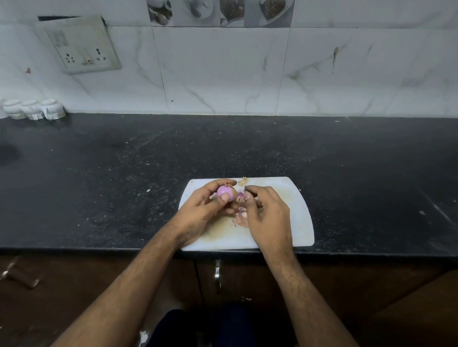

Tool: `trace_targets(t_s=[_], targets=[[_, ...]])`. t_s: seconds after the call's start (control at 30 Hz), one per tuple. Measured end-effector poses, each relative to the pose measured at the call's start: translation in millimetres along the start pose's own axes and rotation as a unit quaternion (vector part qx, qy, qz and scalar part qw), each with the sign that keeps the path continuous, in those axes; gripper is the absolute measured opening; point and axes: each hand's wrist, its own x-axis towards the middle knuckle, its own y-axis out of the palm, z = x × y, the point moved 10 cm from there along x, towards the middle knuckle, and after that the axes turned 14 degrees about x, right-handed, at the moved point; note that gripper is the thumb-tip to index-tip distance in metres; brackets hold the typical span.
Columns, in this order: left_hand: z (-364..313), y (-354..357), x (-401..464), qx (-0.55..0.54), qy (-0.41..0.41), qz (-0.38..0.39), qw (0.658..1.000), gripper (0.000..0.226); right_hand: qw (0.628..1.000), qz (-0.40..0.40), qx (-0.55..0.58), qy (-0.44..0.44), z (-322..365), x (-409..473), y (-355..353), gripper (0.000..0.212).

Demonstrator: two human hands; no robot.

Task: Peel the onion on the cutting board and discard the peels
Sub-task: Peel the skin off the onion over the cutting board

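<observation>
A small purple onion (224,191) is held above the white cutting board (296,217), gripped by my left hand (203,211) with the thumb pressed on its front. My right hand (266,216) is just to the right of it and pinches a pinkish piece of peel (240,196) between thumb and fingertips, close to the onion. Loose pink peels (240,218) lie on the board under my hands. A small brown scrap (242,181) sits at the board's far edge.
The board lies at the front edge of a black speckled countertop (119,169). Several white cups (33,109) stand at the far left against the tiled wall. A socket plate (79,44) is on the wall. Cabinet doors are below.
</observation>
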Motion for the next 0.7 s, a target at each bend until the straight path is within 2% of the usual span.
trace_targets(t_s=[0.3, 0.53, 0.7], targets=[[-4.6, 4.3, -0.9, 0.017, 0.020, 0.015, 1.000, 0.050, 0.995, 0.028, 0.096, -0.009, 5.6, -4.0, 4.1, 0.014], [-3.9, 4.1, -0.2, 0.037, 0.030, 0.016, 0.999, 0.054, 0.997, 0.011, 0.077, -0.019, 4.7, -3.8, 1.2, 0.014], [-3.1, 4.1, 0.2, 0.040, 0.027, 0.019, 0.999, 0.051, 0.997, 0.030, 0.073, -0.012, 2.0, 0.0, 4.0, 0.025]])
